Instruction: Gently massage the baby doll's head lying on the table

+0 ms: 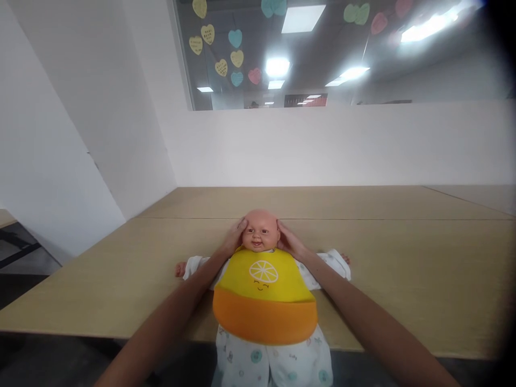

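Observation:
A baby doll [260, 232] lies on its back on a wooden table [403, 269], its legs in white printed trousers hanging over the near edge. It wears a yellow and orange bib [264, 298] with a lemon face on it. My left hand [233, 239] cups the left side of the doll's head and neck, fingers curved around it. On the other side of the head and neck, my right hand [288, 241] holds on in the same way. The fingertips of both hands are hidden behind the head.
The table runs far back to a white half-wall [342, 145] with a window above it carrying paper hearts [236, 38]. A white wall [60, 161] slants along the left. Dark floor shows below the table's near edge.

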Motion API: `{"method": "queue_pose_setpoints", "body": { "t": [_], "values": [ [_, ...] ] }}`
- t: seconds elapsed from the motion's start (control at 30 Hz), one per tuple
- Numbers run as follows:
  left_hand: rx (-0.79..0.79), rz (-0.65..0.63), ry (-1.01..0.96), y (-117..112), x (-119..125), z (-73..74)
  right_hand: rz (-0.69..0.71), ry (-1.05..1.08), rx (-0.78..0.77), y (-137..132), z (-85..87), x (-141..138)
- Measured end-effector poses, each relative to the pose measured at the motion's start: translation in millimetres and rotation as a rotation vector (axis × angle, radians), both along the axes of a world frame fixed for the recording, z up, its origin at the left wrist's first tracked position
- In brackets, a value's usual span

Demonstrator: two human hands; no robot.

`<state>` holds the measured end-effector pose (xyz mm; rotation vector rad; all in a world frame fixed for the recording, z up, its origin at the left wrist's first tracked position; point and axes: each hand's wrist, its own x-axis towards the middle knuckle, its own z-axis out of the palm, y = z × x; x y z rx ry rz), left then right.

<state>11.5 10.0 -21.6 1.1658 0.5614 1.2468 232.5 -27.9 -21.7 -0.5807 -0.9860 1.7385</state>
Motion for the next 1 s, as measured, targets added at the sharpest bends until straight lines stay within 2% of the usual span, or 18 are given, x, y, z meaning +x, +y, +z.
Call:
{"method": "queue_pose_setpoints", "body": {
  "t": [0.23,0.43,0.57,0.67,0.77,0.87,1.0],
  "values": [
    [0.0,-0.031,0.001,-8,4,8.4,0.002,-0.038,0.034,5,-6.5,0],
    [0.035,0.007,0.02,-16,6,22.7,0.132,-0.031,-0.012,7,-11.0,1],
    [0.051,-0.005,0.012,-15,6,22.5,0.206,-0.033,0.023,-3,-8.7,1],
    [0.044,-0.045,0.012,-13,5,19.2,0.173,-0.054,0.095,-9,-6.9,1],
    [0.049,-0.098,0.056,-14,4,19.8,0.068,-0.103,0.132,-11,-4.4,0],
    [0.09,-0.054,0.144,-17,4,24.3,-0.031,-0.165,0.167,-14,-0.4,-1],
    [0.078,-0.045,0.162,-20,6,27.1,-0.049,-0.21,0.194,-18,4.4,-2]
  ]
}}
